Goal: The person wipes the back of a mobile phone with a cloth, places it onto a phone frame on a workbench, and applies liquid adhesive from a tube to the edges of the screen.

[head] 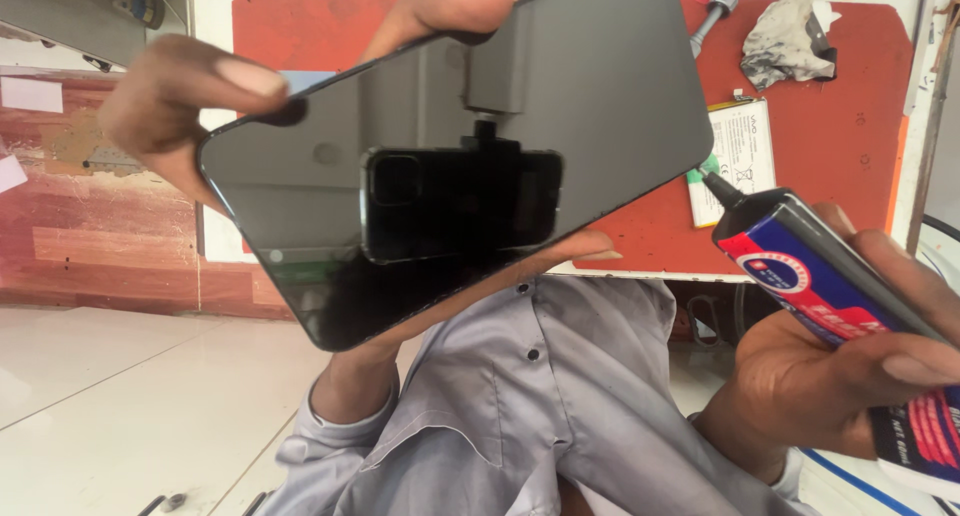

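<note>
A: What is held at the upper left of the frame?

B: A dark, glossy phone panel (455, 146) is gripped by the left hand (190, 106). The thumb is laid over the upper left corner, another finger is seen over the top edge, and more fingertips are wrapped under the lower edge. The hand is closed firmly on it, and the panel is tilted across the middle of the frame.

A: And at the lower right?

B: A glue tube (850, 316), black with a red and blue label, is clasped by the right hand (830, 376). Its thin black nozzle is pointed up and left, near the panel's right edge but apart from it.

A: How far along does the work appear?

B: No glue can be made out on the panel, so application is judged not yet begun; the nozzle must be brought to the edge first. Whether a cap is fitted cannot be told.

A: What else is seen?

B: A red mat (830, 166) lies behind, with 1 white battery (745, 151) and a crumpled cloth (785, 36) on it. A grey shirt (540, 396) fills the lower middle
</note>
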